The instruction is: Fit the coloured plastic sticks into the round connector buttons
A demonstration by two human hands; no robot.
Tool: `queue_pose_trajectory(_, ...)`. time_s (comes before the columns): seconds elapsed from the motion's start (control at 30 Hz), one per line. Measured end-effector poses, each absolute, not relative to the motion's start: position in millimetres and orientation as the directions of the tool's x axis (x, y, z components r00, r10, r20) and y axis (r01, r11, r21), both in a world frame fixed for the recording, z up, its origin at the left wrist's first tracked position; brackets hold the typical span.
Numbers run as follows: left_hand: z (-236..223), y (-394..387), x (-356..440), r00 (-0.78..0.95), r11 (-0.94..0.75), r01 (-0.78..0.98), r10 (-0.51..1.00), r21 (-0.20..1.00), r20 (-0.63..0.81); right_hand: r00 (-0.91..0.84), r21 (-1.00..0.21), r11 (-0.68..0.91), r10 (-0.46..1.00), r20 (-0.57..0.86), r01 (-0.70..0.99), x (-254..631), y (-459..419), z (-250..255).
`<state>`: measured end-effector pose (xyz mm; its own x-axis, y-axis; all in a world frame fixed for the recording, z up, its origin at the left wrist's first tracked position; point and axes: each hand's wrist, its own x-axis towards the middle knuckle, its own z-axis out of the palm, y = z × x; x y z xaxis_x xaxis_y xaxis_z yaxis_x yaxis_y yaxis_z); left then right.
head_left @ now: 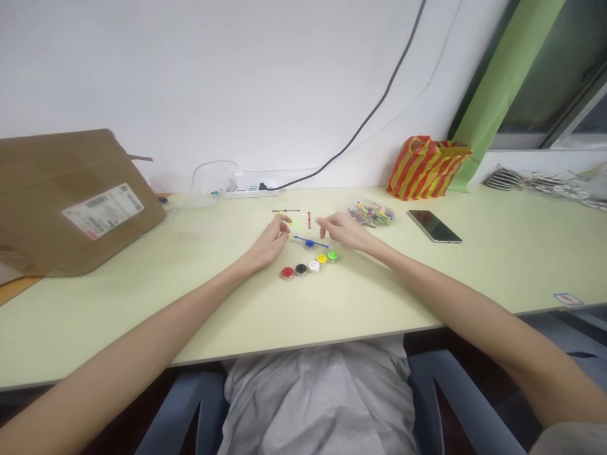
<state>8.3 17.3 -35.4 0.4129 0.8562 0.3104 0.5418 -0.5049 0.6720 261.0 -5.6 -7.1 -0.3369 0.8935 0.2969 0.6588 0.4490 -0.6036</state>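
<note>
My left hand (271, 242) rests on the pale green table (142, 303), its fingers pinched on a thin yellow-green stick (294, 224). Just right of it my right hand (342, 229) hovers with fingers curled together; what it holds, if anything, I cannot make out. Between the hands lie a blue stick with a blue disc (310, 242), a red stick (309, 219) and a black stick (286, 210). A row of small discs sits in front: red (287, 273), black (301, 270), white (313, 266), yellow (322, 259), green (332, 256).
A clear bag of coloured pieces (372, 213) and a phone (434, 225) lie to the right. A striped red-yellow bag (424, 167) stands at the wall. A cardboard box (71, 199) fills the left. A power strip (246, 189) with a cable sits at the back.
</note>
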Motion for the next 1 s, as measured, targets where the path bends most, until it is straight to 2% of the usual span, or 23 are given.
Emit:
queue_pose_trajectory(0.2,-34.6,16.4,9.1,0.407,-0.499,0.55,0.861,0.67,0.306,-0.444,-0.51,0.492,0.868,0.223,0.705,258.9,-9.3,-5.2)
queue_pose_trajectory(0.37,-33.7,15.5,9.3,0.406,-0.49,0.556,0.865,0.671,0.295,-0.343,-0.389,0.439,0.893,0.292,0.81,259.9,-2.1,-11.6)
queue_pose_trajectory(0.43,-33.4,15.2,9.6,0.409,-0.491,0.552,0.864,0.673,0.295,-0.304,-0.377,0.409,0.902,0.307,0.831,261.1,-0.3,-12.6)
queue_pose_trajectory(0.67,-35.3,16.6,9.3,0.407,-0.49,0.554,0.865,0.673,0.295,-0.232,-0.394,0.376,0.902,0.365,0.839,267.8,0.1,-8.1)
queue_pose_trajectory(0.8,-35.4,16.7,9.0,0.411,-0.493,0.552,0.862,0.673,0.295,-0.317,-0.57,0.39,0.92,0.228,0.723,267.1,-0.6,-6.3)
queue_pose_trajectory(0.87,-35.5,16.9,9.0,0.412,-0.497,0.551,0.86,0.67,0.3,-0.315,-0.634,0.377,0.925,0.214,0.675,266.5,-0.5,-6.1)
queue_pose_trajectory(1.0,-36.4,18.0,9.0,0.41,-0.5,0.552,0.86,0.667,0.305,-0.253,-0.621,0.361,0.932,0.259,0.696,267.9,0.7,-7.2)
